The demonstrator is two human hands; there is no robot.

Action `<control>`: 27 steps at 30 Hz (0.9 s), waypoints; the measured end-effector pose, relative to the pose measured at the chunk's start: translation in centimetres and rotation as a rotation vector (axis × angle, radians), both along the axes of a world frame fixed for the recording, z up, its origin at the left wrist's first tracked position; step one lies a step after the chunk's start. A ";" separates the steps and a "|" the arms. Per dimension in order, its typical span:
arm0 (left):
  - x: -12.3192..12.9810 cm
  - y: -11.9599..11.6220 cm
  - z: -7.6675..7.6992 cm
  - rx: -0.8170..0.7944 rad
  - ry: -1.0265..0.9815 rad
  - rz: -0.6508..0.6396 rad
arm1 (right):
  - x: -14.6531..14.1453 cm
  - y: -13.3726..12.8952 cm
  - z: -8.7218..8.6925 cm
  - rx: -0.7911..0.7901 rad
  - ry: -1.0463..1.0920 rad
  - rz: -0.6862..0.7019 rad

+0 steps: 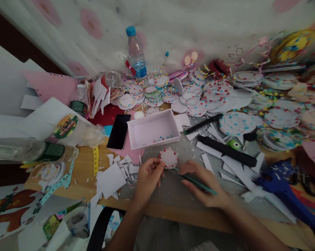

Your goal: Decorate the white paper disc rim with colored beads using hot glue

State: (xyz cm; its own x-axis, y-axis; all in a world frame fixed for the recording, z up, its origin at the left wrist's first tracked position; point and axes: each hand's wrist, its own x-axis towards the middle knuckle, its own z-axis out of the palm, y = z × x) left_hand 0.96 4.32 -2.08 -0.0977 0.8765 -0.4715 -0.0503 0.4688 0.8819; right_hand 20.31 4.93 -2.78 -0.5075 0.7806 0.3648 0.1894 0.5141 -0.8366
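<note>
A small round white disc [169, 158] with red and pink dots around its rim is pinched at its left edge by my left hand [150, 176], just above the grey work mat [162, 195]. My right hand [201, 181] is closed around a slim teal pointed tool [200, 185]. The tool's thin tip points left, at the disc's lower right edge; whether it touches cannot be made out. Straight ahead of the disc is a shallow open white box [154, 129], with small blue, white and red bits along its inner front side.
Stacks of dotted paper discs [191, 99] line the back, near an upright water bottle [137, 54]. A black phone [119, 131] lies left of the box, by paper scraps [111, 179]. A black glue-gun-like stick [226, 150] and blue-handled tool [283, 188] lie right.
</note>
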 end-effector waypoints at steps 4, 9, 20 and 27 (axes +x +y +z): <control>0.0 -0.1 -0.3 0.019 -0.016 -0.019 | 0.0 0.0 0.3 -0.011 0.035 -0.025; -0.2 -0.1 -0.5 0.024 -0.011 -0.037 | 0.2 -0.1 0.3 -0.025 0.074 -0.029; -0.1 -0.1 -0.4 0.022 -0.015 -0.046 | -0.3 0.0 -0.4 -0.038 0.105 -0.131; -0.2 -0.2 -0.7 0.032 0.000 -0.052 | -0.4 0.1 -0.2 -0.016 0.126 -0.179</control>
State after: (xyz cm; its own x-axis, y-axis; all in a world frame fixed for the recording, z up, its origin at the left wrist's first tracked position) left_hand 0.79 4.10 -2.74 -0.0512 0.8948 -0.4435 -0.0265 0.4427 0.8963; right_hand 19.94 5.00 -3.02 -0.3118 0.8603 0.4034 0.1699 0.4682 -0.8672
